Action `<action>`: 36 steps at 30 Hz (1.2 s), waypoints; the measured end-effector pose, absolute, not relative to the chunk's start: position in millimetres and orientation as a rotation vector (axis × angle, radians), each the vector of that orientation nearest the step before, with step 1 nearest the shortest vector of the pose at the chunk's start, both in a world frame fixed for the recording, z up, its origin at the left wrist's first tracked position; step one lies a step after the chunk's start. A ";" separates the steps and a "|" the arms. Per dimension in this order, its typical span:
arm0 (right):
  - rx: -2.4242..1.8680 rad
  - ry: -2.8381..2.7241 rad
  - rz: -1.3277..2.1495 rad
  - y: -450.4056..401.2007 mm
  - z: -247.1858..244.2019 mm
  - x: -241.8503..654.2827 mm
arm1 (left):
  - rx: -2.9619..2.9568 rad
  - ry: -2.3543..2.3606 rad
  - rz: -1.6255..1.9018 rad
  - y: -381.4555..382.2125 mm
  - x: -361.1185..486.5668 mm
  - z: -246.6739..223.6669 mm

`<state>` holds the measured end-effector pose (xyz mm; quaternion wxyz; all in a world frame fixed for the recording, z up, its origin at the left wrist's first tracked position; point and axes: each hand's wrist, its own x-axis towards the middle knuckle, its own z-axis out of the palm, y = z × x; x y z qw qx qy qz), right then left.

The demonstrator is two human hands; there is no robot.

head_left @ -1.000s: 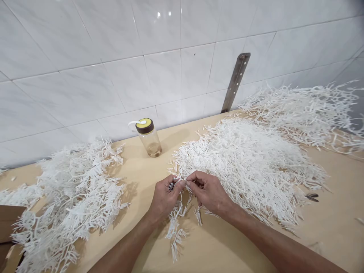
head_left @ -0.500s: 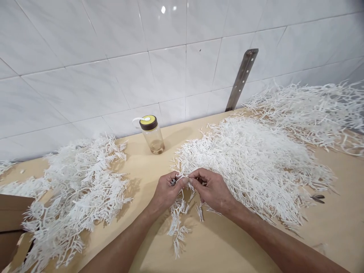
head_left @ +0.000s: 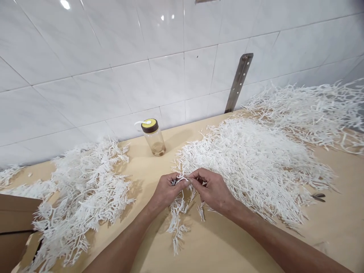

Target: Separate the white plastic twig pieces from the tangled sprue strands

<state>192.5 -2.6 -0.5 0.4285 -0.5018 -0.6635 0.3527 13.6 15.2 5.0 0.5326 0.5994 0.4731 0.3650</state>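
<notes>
Between my fingertips is a white branched plastic sprig (head_left: 175,223), its feathery tips hanging down over the table's front part. My left hand (head_left: 170,188) is closed in a pinch on the sprig's upper stem. Close against it, my right hand (head_left: 209,185) pinches at the same spot with thumb and forefinger; the small piece there is mostly hidden by the fingers. A broad pile of loose white tips (head_left: 256,159) lies just beyond and right of my hands. To the left is a heap of assembled-looking branched sprigs (head_left: 93,185).
A clear jar with a yellow and black lid (head_left: 153,137) stands near the tiled wall. A metal angle bar (head_left: 239,83) leans there. Bare white branches (head_left: 318,110) lie at the far right, dark small scissors-like handles (head_left: 318,197) below them. A cardboard box (head_left: 17,216) is at left.
The view has shifted slightly, so the surroundings sit a little differently. Both hands stay together at the sprig, with only small finger movement.
</notes>
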 end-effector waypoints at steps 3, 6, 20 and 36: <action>-1.252 -1.675 0.844 -2.5 0.0 191.8 | 1.396 1.131 0.871 15.3 13.5 4.5; -1.285 -1.687 0.910 -3.4 3.4 192.3 | 1.385 1.077 0.813 16.5 10.4 5.7; -1.290 -2.078 0.406 -6.5 -7.0 186.2 | 1.585 1.073 0.673 16.8 7.8 6.3; -1.358 -2.016 0.305 4.8 7.3 183.8 | 1.425 0.863 0.662 13.7 6.0 17.6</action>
